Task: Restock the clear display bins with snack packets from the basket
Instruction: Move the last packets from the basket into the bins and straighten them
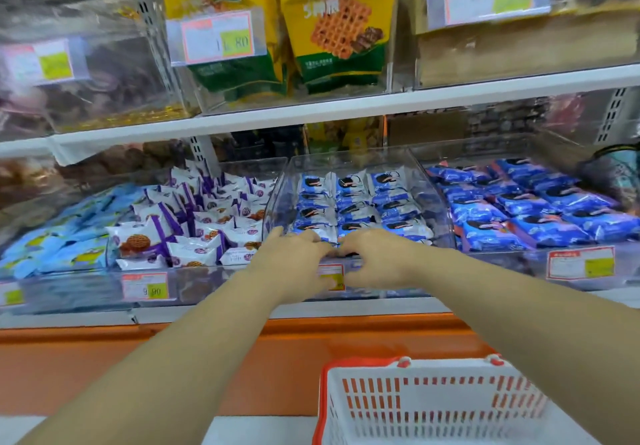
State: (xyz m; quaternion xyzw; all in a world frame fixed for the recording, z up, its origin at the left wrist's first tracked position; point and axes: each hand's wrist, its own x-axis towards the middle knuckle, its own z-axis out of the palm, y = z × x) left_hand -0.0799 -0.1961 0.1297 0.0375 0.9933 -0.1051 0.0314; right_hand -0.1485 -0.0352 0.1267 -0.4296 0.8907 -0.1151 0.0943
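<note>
Nearest you, bottom right, is the white basket with a red rim and red handles. Only its slotted outer wall shows, so you cannot tell what is in it. Behind it runs the orange base panel of the shelf unit.

Both your arms reach forward to the lower shelf. Your left hand and right hand sit close together at the front rim of the middle clear bin, with fingers bent over the rim toward the front row. Blur means you cannot tell whether either hand holds a packet, holds the rim, or just rests there. A price label shows between the two hands on the bin front.

That bin holds the blue-and-white cookie packets in three neat rows.

In the bin just to the left are the white-and-purple packets, loosely piled, and past them the light blue packets. In the bin on the right lie the dark blue packets. The bins stand side by side, with orange-framed price tags on their fronts.

Above them is a white shelf board. It carries more clear bins, the middle one with tall yellow-and-green snack bags standing upright behind a price tag. The upper bins on either side are blurred.
</note>
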